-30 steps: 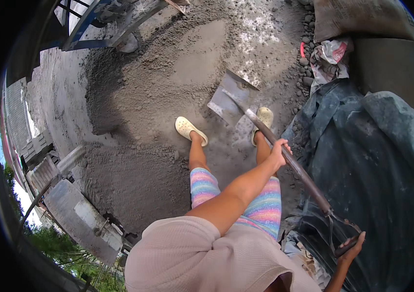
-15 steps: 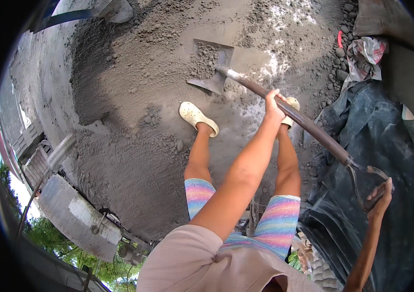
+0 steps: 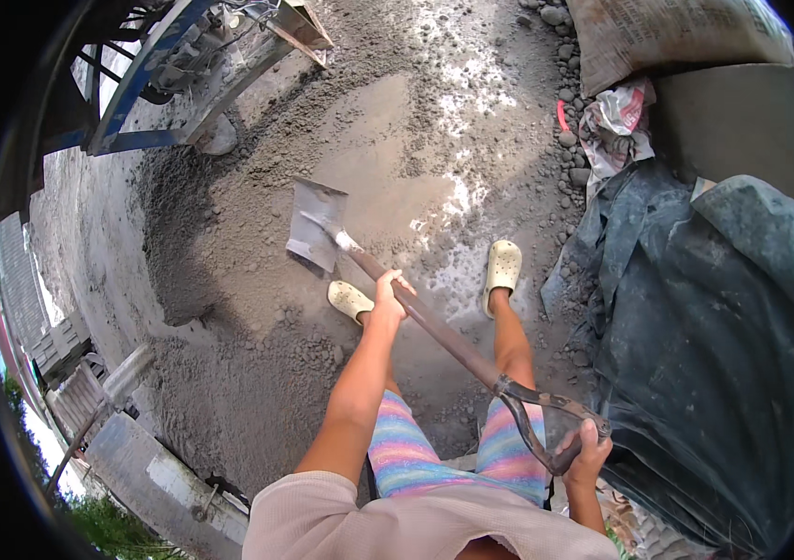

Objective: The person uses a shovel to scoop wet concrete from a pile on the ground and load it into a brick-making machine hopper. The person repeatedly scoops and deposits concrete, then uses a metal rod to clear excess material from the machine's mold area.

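I hold a shovel (image 3: 453, 343) slantwise across my front with both hands. My left hand (image 3: 391, 293) is wrapped round its brown shaft, a short way behind the metal blade. At the other end, my right hand (image 3: 587, 455) grips the dark D-shaped handle, beside my striped shorts. The square grey blade (image 3: 316, 222) is tilted, and no material shows on its visible face. Beside it on the left lies a heap of grey, gravelly material (image 3: 178, 247). My left cream clog is close behind the blade.
Blue-framed machinery (image 3: 150, 84) stands at the far left, and a grey metal drum-like part (image 3: 159, 476) at the near left. On the right lie a dark green tarp (image 3: 714, 345), a crumpled bag (image 3: 619, 126) and a full sack (image 3: 668, 42). Stones (image 3: 576, 154) line that side.
The shovel has swung left and nearer to me. Its blade held loose grey material before and now shows a bare face. My right hand has come in towards my body with the handle.
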A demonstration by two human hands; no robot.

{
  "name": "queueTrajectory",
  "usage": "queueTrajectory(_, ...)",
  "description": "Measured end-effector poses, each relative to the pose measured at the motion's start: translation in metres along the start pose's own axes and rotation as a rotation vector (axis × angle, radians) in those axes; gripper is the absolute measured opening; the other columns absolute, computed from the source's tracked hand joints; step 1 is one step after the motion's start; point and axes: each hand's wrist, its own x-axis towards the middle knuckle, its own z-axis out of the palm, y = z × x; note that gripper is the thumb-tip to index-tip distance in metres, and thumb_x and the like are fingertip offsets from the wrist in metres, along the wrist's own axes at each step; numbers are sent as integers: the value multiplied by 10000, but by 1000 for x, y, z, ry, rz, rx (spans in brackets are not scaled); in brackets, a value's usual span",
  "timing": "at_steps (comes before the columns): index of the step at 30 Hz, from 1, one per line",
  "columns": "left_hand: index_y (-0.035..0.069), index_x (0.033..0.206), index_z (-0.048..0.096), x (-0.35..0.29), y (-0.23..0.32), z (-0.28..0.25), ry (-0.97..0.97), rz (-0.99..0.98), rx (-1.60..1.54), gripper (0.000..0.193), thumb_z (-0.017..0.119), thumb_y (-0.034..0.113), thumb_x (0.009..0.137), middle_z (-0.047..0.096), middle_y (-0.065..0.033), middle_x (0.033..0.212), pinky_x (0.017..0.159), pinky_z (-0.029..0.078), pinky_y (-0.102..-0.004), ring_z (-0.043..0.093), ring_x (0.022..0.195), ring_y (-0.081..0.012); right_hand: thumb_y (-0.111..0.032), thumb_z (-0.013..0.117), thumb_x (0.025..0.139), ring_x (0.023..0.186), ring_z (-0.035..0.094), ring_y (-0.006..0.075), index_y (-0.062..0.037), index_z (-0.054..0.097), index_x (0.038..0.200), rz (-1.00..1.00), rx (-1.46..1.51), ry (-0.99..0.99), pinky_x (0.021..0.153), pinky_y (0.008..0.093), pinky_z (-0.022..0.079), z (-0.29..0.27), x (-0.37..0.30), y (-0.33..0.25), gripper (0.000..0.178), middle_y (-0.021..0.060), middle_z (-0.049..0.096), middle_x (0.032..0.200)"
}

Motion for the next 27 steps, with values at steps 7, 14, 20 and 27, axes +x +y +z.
queueTrajectory(7,131,622,444,-30,-273,118,-143,-434,176,184,600,198,693,422,-3,535,498,407,-300,433,481,-157,-470,543,784,333,391,137,-126,411,646,187,240,678,313,252,336,-187,-55,17,394,22,386,432)
queueTrajectory(14,118,626,444,11,-325,175,-77,-451,241,166,577,167,712,432,-6,540,519,418,-323,459,501,-160,-462,529,805,330,393,137,-110,397,628,318,279,787,312,253,349,-215,12,-24,416,26,374,417)
queueTrajectory(20,114,614,440,25,-304,210,-118,-433,169,186,597,152,705,434,-12,542,547,424,-335,463,512,-170,-421,543,809,320,390,128,-105,395,635,230,186,695,297,245,336,-216,63,-62,390,24,373,415)
queueTrajectory(27,113,630,467,44,-246,237,-147,-297,51,157,598,155,706,461,-20,557,532,433,-341,478,524,-180,-312,561,816,348,411,112,-38,487,727,50,82,451,309,240,347,-190,120,-96,297,18,402,447)
